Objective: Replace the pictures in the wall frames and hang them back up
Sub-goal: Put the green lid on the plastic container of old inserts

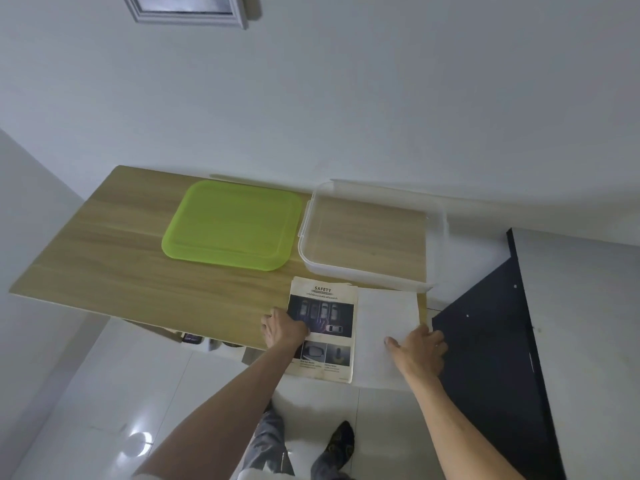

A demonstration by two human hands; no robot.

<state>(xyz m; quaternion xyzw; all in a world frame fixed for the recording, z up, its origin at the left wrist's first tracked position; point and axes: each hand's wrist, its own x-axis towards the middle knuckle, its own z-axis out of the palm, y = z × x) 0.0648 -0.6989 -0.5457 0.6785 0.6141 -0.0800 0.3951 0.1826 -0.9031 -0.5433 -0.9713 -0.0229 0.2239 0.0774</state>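
Note:
A printed sheet headed SAFETY [325,327], with car pictures, lies at the near right edge of the wooden table [121,271] and hangs over it. My left hand [284,329] rests flat on the sheet's left edge. Beside it to the right lies a plain white sheet [384,313]; my right hand [419,348] presses on its lower right part, fingers spread. A grey picture frame [187,10] hangs on the white wall at the top left, cut off by the view's edge.
A green plastic lid [232,225] lies flat mid-table. A clear plastic box [367,233] stands to its right against the wall. A dark panel [498,341] rises at the right, close to my right hand. Glossy white floor tiles and my feet show below.

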